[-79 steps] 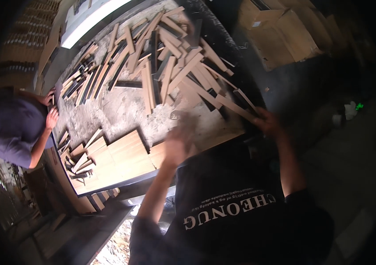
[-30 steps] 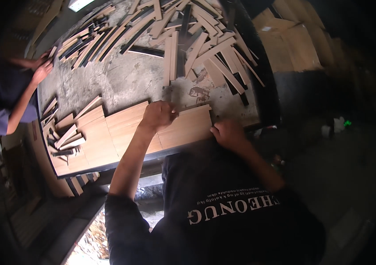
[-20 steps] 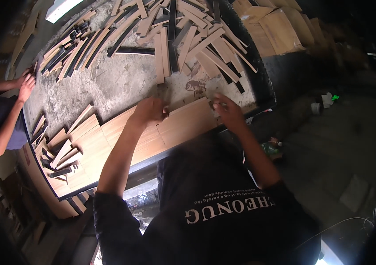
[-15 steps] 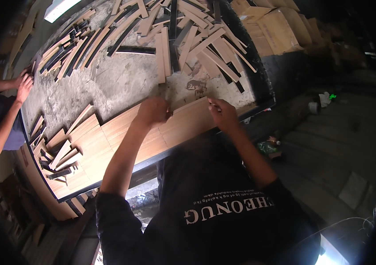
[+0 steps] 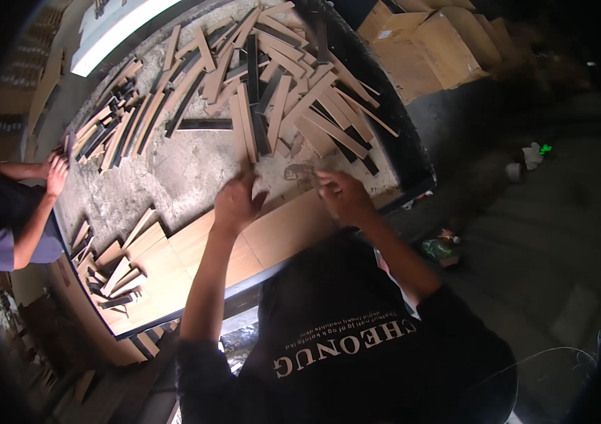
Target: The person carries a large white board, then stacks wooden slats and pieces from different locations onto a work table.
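Light wood-faced boards [image 5: 283,230] lie edge to edge in a row along the near side of the table. Over them reaches my left hand [image 5: 235,205], its thumb spread and its fingertips at the near end of a wood strip [image 5: 238,127]; the fingers are slightly blurred. At the right end of the row is my right hand [image 5: 348,201], its fingers loosely bent and apart, with nothing visible in them. Beyond both hands lies a heap of brown and black narrow strips [image 5: 297,106].
At the left edge another person's hands [image 5: 56,169] are at the table. Short offcuts [image 5: 120,275] rest on the row's left end. The worktable [image 5: 180,166] has a dark raised border [image 5: 413,152]. Cardboard boxes [image 5: 442,46] stand at the back right; a white lamp [image 5: 113,35] hangs far left.
My left hand has opened its thumb and stretched toward the strips. My right hand's fingers have loosened a little near the board's end. The whole view has shifted slightly.
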Available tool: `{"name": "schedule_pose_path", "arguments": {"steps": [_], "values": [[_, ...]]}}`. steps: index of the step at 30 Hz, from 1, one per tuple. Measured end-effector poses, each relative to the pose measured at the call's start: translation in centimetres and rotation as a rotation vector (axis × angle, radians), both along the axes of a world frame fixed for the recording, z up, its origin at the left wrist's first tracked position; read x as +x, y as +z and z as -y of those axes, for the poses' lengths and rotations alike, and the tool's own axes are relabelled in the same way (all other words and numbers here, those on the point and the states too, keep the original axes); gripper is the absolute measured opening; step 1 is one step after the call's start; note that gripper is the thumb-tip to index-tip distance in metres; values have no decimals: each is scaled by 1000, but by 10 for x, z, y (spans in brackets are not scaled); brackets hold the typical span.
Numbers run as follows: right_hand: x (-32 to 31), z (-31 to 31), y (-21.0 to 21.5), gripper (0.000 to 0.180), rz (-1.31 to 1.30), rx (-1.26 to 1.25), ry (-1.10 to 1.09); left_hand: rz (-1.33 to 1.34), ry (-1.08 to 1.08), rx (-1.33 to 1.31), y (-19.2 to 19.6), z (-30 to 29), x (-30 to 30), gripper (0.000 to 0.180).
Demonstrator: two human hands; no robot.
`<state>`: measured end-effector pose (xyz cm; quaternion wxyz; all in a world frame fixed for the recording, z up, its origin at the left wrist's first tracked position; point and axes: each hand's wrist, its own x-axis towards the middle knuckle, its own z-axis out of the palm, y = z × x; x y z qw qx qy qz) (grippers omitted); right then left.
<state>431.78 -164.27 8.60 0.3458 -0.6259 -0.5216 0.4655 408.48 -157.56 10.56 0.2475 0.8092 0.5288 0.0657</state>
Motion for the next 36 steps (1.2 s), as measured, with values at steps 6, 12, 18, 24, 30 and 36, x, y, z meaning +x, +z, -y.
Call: {"name": "schedule_pose_path", "arguments": {"steps": [6, 12, 18, 24, 30, 36], "values": [[-13, -74, -5, 38, -51, 327, -14, 109, 475, 268, -31, -50, 33, 60], [-66, -129, -2, 67, 554, 263, -31, 468, 733, -176, -37, -58, 17, 55], [-80, -138, 0, 69, 434, 127, 16, 223, 675, 43, -36, -60, 30, 55], [-90, -141, 7, 72, 285, 136, 21, 1060, 699, -325, -45, -46, 7, 48], [-48, -134, -6, 84, 197, 175, 99, 1043, 747, -443, -16, -21, -19, 36], [-12, -80, 24, 65, 375, 296, 265, 7, 305, 195, 5, 2, -125, 28]]}}
